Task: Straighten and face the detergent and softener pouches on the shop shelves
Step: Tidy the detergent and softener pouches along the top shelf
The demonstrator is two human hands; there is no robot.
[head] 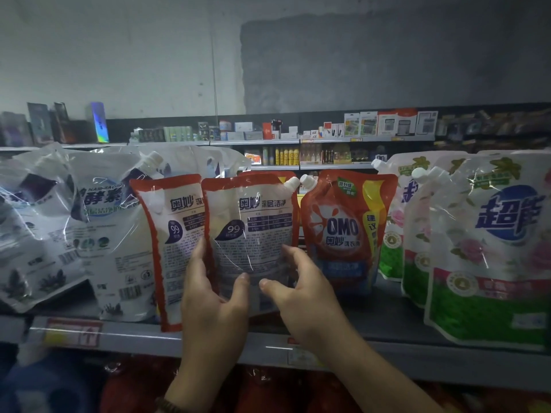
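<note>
Two hands (214,296) (304,290) — two back-facing red pouches (171,234) (253,216)

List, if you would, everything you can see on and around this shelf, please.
held pouch: one, red and white, back side out, shelf centre
back-facing pouch: one, red and white, just left of it
OMO pouch: one, red, front out, just right of it
white pouches: several, white with blue and purple, leaning, shelf left
floral pouches: at least three, white, green and pink, shelf right
shelf: one, grey
price label: one, red and yellow, shelf edge, left
far shelves: small goods, background
left hand: grips held pouch's left edge
right hand: grips its right edge
</note>
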